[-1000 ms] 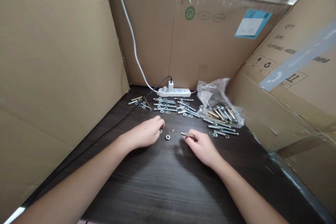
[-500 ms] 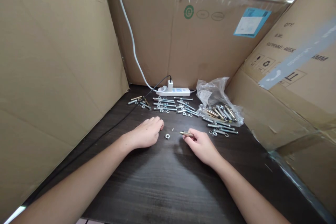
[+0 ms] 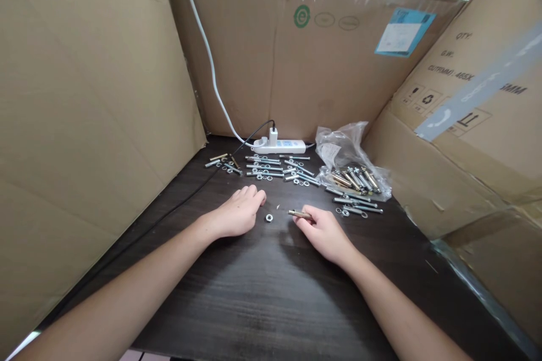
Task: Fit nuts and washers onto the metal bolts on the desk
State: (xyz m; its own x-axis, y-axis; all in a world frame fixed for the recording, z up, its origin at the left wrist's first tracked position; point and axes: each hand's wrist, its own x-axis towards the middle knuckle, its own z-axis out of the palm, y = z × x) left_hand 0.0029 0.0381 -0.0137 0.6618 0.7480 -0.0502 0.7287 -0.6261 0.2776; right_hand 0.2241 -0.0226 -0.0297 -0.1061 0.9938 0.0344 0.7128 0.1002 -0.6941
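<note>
Between the thumb and fingers of my right hand (image 3: 324, 231) is a brass-coloured expansion bolt (image 3: 300, 214), its end pointing left. My left hand (image 3: 239, 211) rests low over the table with fingers curled in. Whatever those fingers may hold is hidden. A loose hex nut (image 3: 269, 218) lies on the dark table between both hands, just right of my left hand. A tiny pale scrap (image 3: 278, 206) is beside it.
Rows of bolts, sleeves, nuts and washers (image 3: 265, 167) lie farther back. At the right is a clear plastic bag (image 3: 339, 146) with several anchor bolts (image 3: 358, 179). Behind stands a white power strip (image 3: 279, 146); a black cable (image 3: 186, 198) crosses the left. Cardboard walls (image 3: 241, 39) surround the table.
The view has shifted very slightly. Both hands, the held bolt and the nut keep nearly the same places.
</note>
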